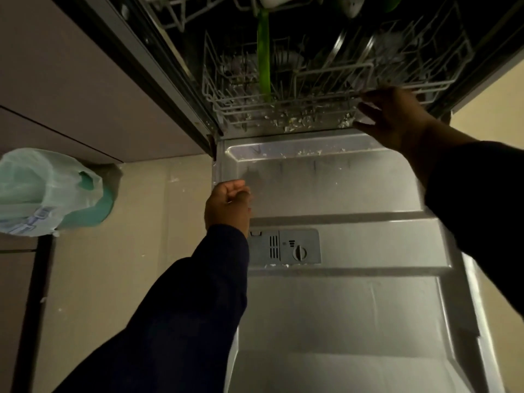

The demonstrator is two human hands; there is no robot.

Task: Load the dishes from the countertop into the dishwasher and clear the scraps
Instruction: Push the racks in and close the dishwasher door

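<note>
The dishwasher door (354,302) lies open and flat below me, steel inner face up. The lower wire rack (320,80) sits inside the machine, holding a green utensil (263,55) and some dark dishes. Food scraps (295,126) lie along the rack's front edge and the door's hinge ledge. My right hand (394,114) is at the rack's front right rim, fingers spread against the wire. My left hand (228,202) hovers as a closed fist over the door's left edge; I cannot see anything in it.
A bin with a pale green plastic bag (48,188) stands on the floor to the left of the door. Grey cabinet fronts (85,103) run along the left. The detergent dispenser (286,246) sits in the door's middle. Beige floor tiles surround the door.
</note>
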